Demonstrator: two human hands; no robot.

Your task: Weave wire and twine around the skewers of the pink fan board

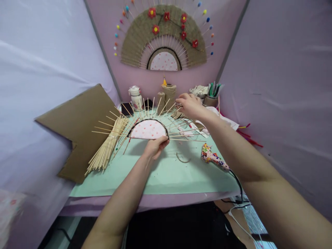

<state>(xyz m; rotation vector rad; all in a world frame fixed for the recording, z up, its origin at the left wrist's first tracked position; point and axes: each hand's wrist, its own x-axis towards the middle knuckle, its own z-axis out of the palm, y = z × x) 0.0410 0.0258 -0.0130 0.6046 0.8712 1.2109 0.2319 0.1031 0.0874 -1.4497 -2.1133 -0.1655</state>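
My left hand [156, 147] grips a half-round fan base [149, 129] by its lower right corner, above the table. The base is white with pink dots and has a dark braided edge. Thin wooden sticks [154, 106] fan out from its curved rim. Beyond it on the right, my right hand [191, 104] has its fingers bent and drawn together by the tips of the right-hand sticks. What lies between those fingers is too small to make out. A thin curved strip of twine [183, 159] lies on the table below the base.
A bundle of sticks [106, 148] and cut cardboard [80, 114] are at left. A patterned glue gun [214, 158] with a black cord lies right. Twine spools [169, 92], a white bottle [135, 98] and scraps stand behind. A finished fan [166, 31] hangs on the back wall.
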